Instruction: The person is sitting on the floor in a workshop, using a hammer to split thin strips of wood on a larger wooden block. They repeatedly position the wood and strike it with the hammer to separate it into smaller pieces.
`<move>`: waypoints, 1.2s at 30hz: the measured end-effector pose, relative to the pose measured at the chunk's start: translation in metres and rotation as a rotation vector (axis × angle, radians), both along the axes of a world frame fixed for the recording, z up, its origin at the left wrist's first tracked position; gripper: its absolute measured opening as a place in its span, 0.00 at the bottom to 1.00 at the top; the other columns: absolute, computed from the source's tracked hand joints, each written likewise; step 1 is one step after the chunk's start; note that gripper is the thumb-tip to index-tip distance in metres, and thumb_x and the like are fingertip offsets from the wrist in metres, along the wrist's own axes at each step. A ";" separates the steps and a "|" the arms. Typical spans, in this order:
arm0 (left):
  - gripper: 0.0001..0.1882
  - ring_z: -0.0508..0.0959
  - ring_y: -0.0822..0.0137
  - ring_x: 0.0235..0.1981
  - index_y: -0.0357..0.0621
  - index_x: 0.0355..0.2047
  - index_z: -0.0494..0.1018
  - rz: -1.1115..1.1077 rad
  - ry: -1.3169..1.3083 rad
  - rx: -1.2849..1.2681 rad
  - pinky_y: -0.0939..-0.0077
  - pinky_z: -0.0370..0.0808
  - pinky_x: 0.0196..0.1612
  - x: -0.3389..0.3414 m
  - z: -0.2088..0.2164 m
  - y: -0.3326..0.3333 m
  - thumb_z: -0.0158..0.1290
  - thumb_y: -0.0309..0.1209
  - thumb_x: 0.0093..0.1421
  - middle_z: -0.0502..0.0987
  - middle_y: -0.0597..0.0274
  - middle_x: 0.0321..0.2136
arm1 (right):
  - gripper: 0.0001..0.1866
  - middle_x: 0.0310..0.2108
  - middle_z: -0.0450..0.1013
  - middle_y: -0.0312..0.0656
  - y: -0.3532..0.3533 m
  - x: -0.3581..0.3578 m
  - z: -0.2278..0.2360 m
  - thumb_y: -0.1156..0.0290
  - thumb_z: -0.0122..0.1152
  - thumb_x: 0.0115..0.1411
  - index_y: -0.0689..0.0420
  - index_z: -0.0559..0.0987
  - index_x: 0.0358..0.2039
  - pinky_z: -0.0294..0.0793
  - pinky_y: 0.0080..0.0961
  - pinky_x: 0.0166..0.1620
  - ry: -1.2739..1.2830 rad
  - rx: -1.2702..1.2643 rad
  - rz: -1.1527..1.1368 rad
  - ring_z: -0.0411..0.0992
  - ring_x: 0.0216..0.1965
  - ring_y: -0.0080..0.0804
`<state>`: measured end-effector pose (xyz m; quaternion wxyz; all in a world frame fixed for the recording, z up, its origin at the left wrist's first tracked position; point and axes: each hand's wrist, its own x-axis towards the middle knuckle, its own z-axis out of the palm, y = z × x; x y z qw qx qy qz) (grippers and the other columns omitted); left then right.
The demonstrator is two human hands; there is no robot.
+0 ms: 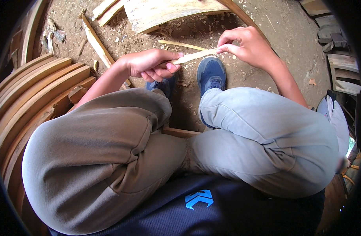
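Note:
A thin, pale strip of wood [196, 55] spans the gap between my two hands, above my blue shoes. My left hand [151, 65] is closed round its left end, thumb on top and fingers curled beneath. At the other end, my right hand [245, 45] pinches the tip between thumb and fingers. The strip slopes slightly up to the right. Part of its left end is hidden inside my left fist. Just beyond it, a narrow wooden stick [182, 45] lies on the ground.
Stacked curved boards [42, 90] rise at my left. Ahead lies a broad pale plank [168, 13], with a long wood piece [96, 39] to its left. Shavings litter the dirt floor [294, 47]. More timber [343, 63] is piled at the right edge.

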<state>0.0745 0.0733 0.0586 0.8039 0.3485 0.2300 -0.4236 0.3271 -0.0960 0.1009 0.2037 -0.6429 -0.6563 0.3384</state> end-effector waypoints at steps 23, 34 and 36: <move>0.26 0.55 0.80 0.18 0.54 0.22 0.65 -0.128 -0.230 0.437 0.78 0.53 0.22 0.006 -0.005 -0.003 0.41 0.55 0.72 0.58 0.79 0.17 | 0.12 0.35 0.82 0.47 -0.003 -0.007 -0.007 0.66 0.69 0.57 0.57 0.86 0.40 0.78 0.31 0.42 0.245 -0.221 0.027 0.81 0.37 0.36; 0.34 0.76 0.71 0.18 0.35 0.47 0.76 -0.175 -0.130 0.552 0.76 0.73 0.22 0.015 0.050 0.023 0.35 0.56 0.73 0.80 0.57 0.22 | 0.12 0.36 0.81 0.46 -0.011 -0.009 -0.017 0.67 0.57 0.66 0.60 0.81 0.44 0.75 0.39 0.45 0.259 -0.477 0.254 0.79 0.41 0.43; 0.41 0.80 0.64 0.19 0.34 0.52 0.73 -0.015 -0.202 0.619 0.72 0.79 0.25 0.006 0.055 0.047 0.25 0.61 0.71 0.82 0.49 0.26 | 0.12 0.34 0.81 0.43 -0.010 -0.005 -0.021 0.67 0.55 0.66 0.60 0.81 0.42 0.75 0.36 0.43 0.375 -0.477 0.234 0.79 0.38 0.39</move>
